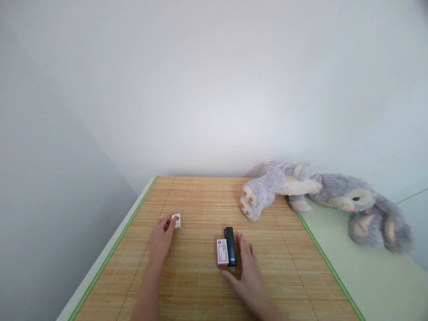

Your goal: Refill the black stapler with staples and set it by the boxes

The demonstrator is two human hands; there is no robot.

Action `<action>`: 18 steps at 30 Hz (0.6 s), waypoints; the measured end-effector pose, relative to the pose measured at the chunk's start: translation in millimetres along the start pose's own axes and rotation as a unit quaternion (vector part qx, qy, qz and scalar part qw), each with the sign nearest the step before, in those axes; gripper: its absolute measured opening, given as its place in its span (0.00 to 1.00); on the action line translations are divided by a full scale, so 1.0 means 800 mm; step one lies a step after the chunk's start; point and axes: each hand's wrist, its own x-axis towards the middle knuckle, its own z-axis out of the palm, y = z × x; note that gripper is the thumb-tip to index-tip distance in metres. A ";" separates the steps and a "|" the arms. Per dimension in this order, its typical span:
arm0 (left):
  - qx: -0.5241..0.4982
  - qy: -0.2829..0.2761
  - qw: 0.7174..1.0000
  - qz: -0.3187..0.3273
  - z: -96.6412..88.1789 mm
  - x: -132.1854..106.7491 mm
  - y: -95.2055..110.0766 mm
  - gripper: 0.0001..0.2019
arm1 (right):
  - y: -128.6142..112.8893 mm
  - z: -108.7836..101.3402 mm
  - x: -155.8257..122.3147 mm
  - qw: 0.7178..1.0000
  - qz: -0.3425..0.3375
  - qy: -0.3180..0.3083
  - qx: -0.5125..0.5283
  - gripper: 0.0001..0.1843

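My left hand (161,238) reaches forward on the bamboo mat (200,285), its fingertips touching a small white box (176,220); whether the fingers grip it I cannot make out. My right hand (249,274) lies flat and open on the mat, fingers stretched out, right beside a black stapler (230,252). A white box with red print (222,252) lies against the stapler's left side. The thumb of my right hand points toward the near end of that box.
A grey and cream plush rabbit (321,196) lies at the back right, partly on the mat and partly on the pale green surface (361,276). White walls close in behind and on the left. The mat's green edge (110,256) runs along the left.
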 end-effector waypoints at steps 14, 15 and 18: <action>-0.086 -0.163 0.980 0.080 0.124 -0.088 0.090 0.20 | 0.002 0.007 0.008 0.995 -0.033 -0.049 -0.080 0.47; -0.091 -0.160 0.980 0.080 0.121 -0.089 0.089 0.21 | 0.002 0.006 0.008 0.995 -0.031 -0.049 -0.077 0.48; -0.106 -0.136 0.983 0.067 0.116 -0.102 0.083 0.25 | 0.001 0.006 0.008 0.997 -0.018 -0.044 -0.066 0.51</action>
